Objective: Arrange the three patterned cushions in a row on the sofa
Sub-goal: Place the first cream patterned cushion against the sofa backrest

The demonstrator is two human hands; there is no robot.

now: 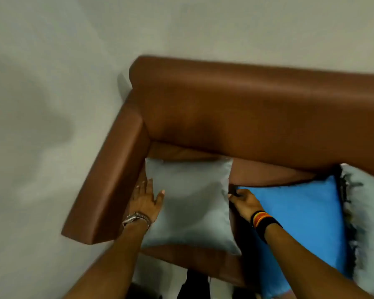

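Your left hand [144,201], open, fingers spread, flat on left edge of pale grey square satin cushion [189,203] lying at brown leather sofa [246,117] corner. Your right hand [243,201] pinches its right edge; blue cushion [307,219] just right, touching.

Behind everything there's just a plain pale wall [52,83], kinda greyish, with a soft shadow smudged on the left. I've got a metal watch [136,219] on one wrist and a black wristband [265,222] with orange-yellow stripes on the other.
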